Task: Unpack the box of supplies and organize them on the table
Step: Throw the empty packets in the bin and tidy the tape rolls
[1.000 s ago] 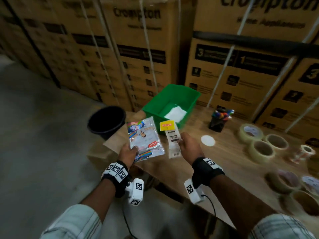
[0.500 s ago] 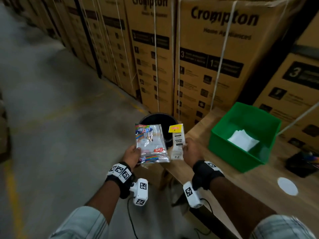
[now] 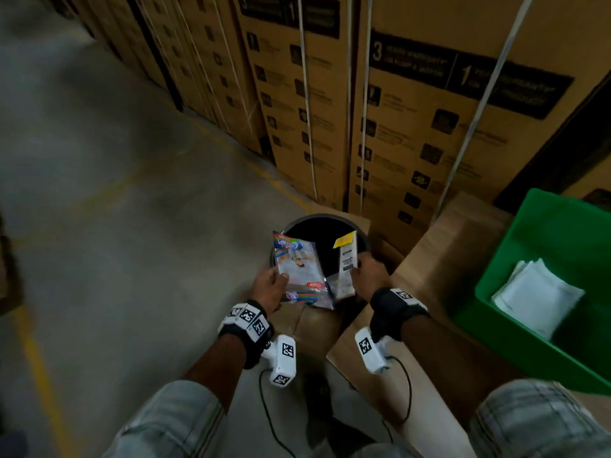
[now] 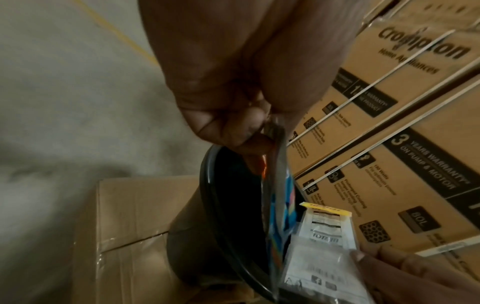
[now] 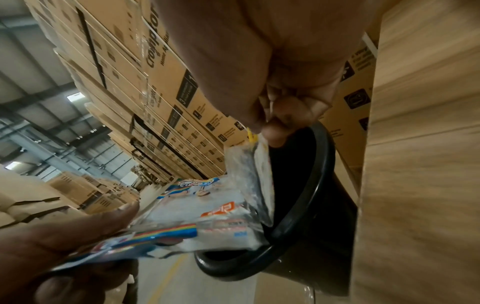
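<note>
Now holding two packets over black bin (image 3: 322, 226), frame centre.
Left hand (image 3: 269, 287) is pinching colourful packet (image 3: 299, 271); right hand (image 3: 368, 276) is gripping yellow-topped packet (image 3: 347, 256).

Wooden table (image 3: 439, 246), green bin (image 3: 542, 233) on it, black bucket (image 3: 322, 226) on cardboard box (image 4: 124, 216)
</note>
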Action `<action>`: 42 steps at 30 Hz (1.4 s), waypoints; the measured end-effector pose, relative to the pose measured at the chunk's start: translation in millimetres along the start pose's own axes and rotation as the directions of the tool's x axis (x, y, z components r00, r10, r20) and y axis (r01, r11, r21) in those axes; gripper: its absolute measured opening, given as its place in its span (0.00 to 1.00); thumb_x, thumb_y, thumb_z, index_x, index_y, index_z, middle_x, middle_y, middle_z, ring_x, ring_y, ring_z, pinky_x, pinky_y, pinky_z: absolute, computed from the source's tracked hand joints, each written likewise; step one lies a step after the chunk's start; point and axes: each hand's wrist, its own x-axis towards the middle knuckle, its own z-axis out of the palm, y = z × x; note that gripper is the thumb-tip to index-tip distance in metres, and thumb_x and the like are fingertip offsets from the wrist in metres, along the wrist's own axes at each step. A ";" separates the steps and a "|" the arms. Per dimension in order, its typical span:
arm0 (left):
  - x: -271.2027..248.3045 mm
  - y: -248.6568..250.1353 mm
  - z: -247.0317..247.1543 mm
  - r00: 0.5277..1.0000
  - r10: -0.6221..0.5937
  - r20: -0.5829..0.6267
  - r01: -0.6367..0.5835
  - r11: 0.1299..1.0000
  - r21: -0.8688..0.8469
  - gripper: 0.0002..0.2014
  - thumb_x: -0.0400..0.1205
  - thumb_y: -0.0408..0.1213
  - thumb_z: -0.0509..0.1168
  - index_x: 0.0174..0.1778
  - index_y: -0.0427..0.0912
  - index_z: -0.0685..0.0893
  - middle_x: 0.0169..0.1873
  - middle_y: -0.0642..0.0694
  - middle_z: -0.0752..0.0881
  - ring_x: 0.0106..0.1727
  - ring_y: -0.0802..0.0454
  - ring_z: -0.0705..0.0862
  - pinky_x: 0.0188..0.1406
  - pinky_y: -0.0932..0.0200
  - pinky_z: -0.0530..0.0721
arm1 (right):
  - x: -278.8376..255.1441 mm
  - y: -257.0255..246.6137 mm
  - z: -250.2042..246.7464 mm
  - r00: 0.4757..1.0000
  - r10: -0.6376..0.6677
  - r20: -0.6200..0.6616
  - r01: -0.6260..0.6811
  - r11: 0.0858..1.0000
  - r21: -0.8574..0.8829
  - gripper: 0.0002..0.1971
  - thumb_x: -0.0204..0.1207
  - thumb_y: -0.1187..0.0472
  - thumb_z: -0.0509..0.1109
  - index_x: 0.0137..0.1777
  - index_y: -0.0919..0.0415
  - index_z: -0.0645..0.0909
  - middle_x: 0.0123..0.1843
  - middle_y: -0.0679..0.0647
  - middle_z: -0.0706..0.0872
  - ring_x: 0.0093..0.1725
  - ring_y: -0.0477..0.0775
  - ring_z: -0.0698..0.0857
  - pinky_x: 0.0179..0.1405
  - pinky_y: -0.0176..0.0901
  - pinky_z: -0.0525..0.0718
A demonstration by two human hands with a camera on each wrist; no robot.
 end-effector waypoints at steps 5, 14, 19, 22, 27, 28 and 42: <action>30.5 0.3 4.9 0.997 -0.042 0.067 0.040 0.999 0.032 0.08 0.88 0.35 0.56 0.61 0.41 0.76 0.49 0.39 0.83 0.35 0.53 0.81 0.21 0.69 0.80 | 24.8 4.3 8.3 0.998 0.023 0.065 -0.021 0.999 -0.030 0.16 0.80 0.55 0.64 0.65 0.60 0.75 0.64 0.66 0.83 0.64 0.68 0.81 0.63 0.56 0.81; 35.8 -3.2 13.4 0.997 -0.049 0.059 0.047 0.998 0.036 0.24 0.87 0.31 0.57 0.80 0.34 0.62 0.46 0.41 0.83 0.37 0.52 0.79 0.35 0.63 0.79 | 22.0 14.2 11.9 0.994 -0.055 0.098 0.050 0.997 0.054 0.04 0.78 0.58 0.64 0.50 0.54 0.79 0.51 0.65 0.86 0.47 0.67 0.87 0.49 0.61 0.88; 0.5 2.3 11.7 0.990 0.042 0.135 -0.060 0.990 0.130 0.15 0.87 0.30 0.57 0.68 0.29 0.74 0.39 0.45 0.81 0.35 0.55 0.78 0.32 0.66 0.79 | -21.9 6.9 -4.8 0.986 -0.161 0.046 0.160 0.986 0.039 0.07 0.80 0.60 0.63 0.53 0.55 0.81 0.50 0.61 0.87 0.47 0.62 0.87 0.47 0.53 0.88; -31.6 6.9 10.9 0.968 0.176 0.179 -0.213 0.953 0.215 0.14 0.86 0.33 0.58 0.66 0.32 0.78 0.50 0.38 0.85 0.43 0.49 0.83 0.42 0.59 0.82 | -62.9 4.2 -19.5 0.972 -0.233 0.027 0.232 0.973 0.016 0.09 0.80 0.60 0.63 0.56 0.57 0.81 0.51 0.59 0.88 0.49 0.58 0.86 0.43 0.43 0.83; -101.6 19.7 32.0 0.868 0.404 0.288 -0.488 0.799 0.351 0.11 0.84 0.38 0.62 0.60 0.42 0.83 0.54 0.43 0.87 0.55 0.47 0.84 0.58 0.51 0.83 | -148.0 14.0 -48.4 0.952 -0.299 -0.070 0.290 0.950 -0.120 0.11 0.81 0.58 0.62 0.58 0.56 0.82 0.53 0.54 0.87 0.52 0.54 0.84 0.43 0.39 0.74; -115.3 22.7 40.4 0.840 0.440 0.318 -0.537 0.757 0.372 0.12 0.84 0.39 0.61 0.61 0.43 0.83 0.55 0.43 0.87 0.56 0.47 0.84 0.56 0.52 0.82 | -165.0 19.6 -55.2 0.945 -0.315 -0.090 0.299 0.942 -0.149 0.11 0.81 0.58 0.61 0.58 0.57 0.82 0.54 0.54 0.87 0.52 0.55 0.84 0.43 0.40 0.76; -287.9 25.2 251.1 0.372 0.368 0.852 -0.928 0.142 0.343 0.11 0.84 0.43 0.57 0.55 0.46 0.83 0.55 0.44 0.87 0.56 0.42 0.84 0.54 0.51 0.82 | -385.6 241.9 -137.2 0.857 0.099 -0.506 -0.247 0.941 -0.234 0.11 0.79 0.52 0.61 0.56 0.53 0.80 0.53 0.55 0.85 0.50 0.64 0.85 0.42 0.53 0.85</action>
